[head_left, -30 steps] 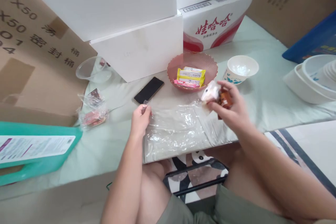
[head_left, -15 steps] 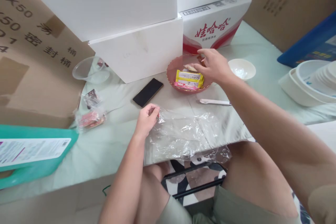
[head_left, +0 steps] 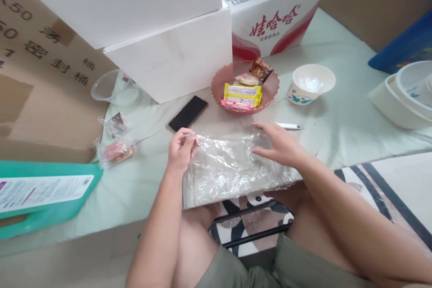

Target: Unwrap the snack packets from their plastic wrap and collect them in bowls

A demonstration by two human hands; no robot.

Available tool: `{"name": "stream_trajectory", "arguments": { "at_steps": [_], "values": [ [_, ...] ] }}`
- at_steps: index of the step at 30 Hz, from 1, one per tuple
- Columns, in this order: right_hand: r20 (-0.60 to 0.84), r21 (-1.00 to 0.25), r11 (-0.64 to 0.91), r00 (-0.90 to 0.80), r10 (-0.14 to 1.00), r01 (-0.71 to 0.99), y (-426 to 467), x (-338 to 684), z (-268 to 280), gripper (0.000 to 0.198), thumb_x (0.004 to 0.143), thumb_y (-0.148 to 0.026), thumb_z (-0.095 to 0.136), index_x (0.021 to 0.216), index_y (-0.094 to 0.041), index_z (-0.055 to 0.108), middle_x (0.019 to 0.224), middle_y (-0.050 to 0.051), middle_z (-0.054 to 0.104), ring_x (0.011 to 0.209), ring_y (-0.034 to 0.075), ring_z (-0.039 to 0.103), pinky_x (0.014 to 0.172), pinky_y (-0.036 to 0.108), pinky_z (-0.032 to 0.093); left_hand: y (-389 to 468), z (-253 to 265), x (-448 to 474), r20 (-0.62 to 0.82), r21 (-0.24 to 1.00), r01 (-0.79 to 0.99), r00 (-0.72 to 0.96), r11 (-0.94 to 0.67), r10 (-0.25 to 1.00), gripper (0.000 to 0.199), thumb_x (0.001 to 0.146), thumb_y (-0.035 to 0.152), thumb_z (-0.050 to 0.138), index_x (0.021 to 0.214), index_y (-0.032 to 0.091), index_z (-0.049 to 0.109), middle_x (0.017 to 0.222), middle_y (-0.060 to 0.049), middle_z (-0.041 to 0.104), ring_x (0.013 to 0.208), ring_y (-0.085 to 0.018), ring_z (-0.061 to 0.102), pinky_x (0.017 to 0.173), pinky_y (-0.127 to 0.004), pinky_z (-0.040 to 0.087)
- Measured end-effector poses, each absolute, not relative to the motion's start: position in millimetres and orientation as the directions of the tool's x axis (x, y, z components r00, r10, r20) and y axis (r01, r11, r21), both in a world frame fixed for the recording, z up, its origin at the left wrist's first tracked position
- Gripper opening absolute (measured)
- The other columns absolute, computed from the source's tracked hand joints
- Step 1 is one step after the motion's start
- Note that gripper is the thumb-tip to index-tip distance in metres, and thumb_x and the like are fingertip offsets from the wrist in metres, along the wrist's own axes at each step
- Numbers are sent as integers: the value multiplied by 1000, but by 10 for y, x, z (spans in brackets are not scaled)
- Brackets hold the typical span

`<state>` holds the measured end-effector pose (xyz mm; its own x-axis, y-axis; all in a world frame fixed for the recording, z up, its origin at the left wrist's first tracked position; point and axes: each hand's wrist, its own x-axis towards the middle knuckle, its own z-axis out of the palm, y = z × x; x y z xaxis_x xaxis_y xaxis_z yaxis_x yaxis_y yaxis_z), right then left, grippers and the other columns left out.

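Note:
A clear plastic bag (head_left: pixel 226 166) lies spread over the table's front edge, its left upper corner pinched in my left hand (head_left: pixel 182 147). My right hand (head_left: pixel 280 144) is over the bag's right upper part, thumb and fingers apart; whether it touches the film I cannot tell. Just beyond stands a pink bowl (head_left: pixel 218 87) with a gold rim. In it lie yellow snack packs (head_left: pixel 242 94), a pink wrapped snack (head_left: pixel 236 104), a pale packaged piece (head_left: pixel 247 79) and a brown cookie packet (head_left: pixel 260 69) leaning on the far right wall. Behind my right hand lies a white utility knife (head_left: pixel 288 126).
A black phone (head_left: pixel 188 113) lies left of the bowl, and a white paper bowl (head_left: pixel 305 87) stands right. Wrapped items (head_left: pixel 117 150), a clear plastic bowl (head_left: pixel 116 92) and a green jug (head_left: pixel 47 195) are at left. White boxes (head_left: pixel 172 58) stand behind; white tubs (head_left: pixel 400 103) at right.
My right hand has let go of the brown cookie packet in the pink bowl and come back toward me, over the plastic bag. My left hand still pinches the bag's corner. The view has shifted slightly.

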<state>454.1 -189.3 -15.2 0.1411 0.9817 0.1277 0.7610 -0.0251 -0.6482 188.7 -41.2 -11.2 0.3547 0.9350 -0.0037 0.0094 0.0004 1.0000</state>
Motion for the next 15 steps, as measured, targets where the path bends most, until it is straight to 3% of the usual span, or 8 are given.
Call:
{"name": "stream_trajectory", "arguments": {
  "at_steps": [4, 7, 10, 13, 15],
  "values": [
    [160, -624, -84, 233, 959, 777, -1866, 4598, -150, 12, 89, -26, 56, 93, -23, 67, 90, 8, 73, 93, 29, 70, 88, 46, 54, -377, -79, 1862, 38, 999, -14, 351, -36, 935, 49, 70, 61, 80, 73, 21, 52, 55, 4, 60, 31, -5, 37, 31, -19, 24],
    [266, -724, -69, 370, 890, 687, -1864, 4609, -88, 12, 90, -30, 55, 84, -23, 63, 88, 7, 71, 89, 26, 69, 84, 42, 54, -335, -89, 1877, 16, 999, 27, 310, -26, 950, 48, 72, 62, 79, 75, 21, 54, 56, 4, 60, 32, -4, 38, 31, -19, 24],
    [256, -881, -22, 516, 818, 472, -1857, 4598, -63, 11, 91, -36, 57, 92, -25, 59, 92, 4, 72, 89, 23, 71, 83, 39, 56, -306, -100, 1902, -2, 998, 57, 303, -16, 953, 49, 72, 63, 79, 76, 21, 54, 57, 4, 59, 33, -4, 36, 31, -18, 23],
    [190, -956, 49, 480, 856, 290, -1829, 4584, -98, 31, 84, -44, 68, 108, -27, 58, 108, 5, 72, 97, 23, 71, 85, 39, 58, -301, -87, 1917, -5, 1000, 4, 277, 4, 961, 52, 70, 65, 80, 76, 22, 52, 55, 5, 58, 34, -4, 36, 31, -18, 21],
    [120, -965, 0, 444, 888, 261, -1796, 4575, -141, 32, 81, -48, 71, 103, -26, 63, 106, 6, 74, 95, 23, 71, 86, 41, 58, -300, -79, 1914, -11, 1000, -21, 265, 17, 964, 53, 68, 67, 80, 77, 22, 52, 53, 5, 57, 34, -5, 36, 30, -18, 20]
  ]
}}
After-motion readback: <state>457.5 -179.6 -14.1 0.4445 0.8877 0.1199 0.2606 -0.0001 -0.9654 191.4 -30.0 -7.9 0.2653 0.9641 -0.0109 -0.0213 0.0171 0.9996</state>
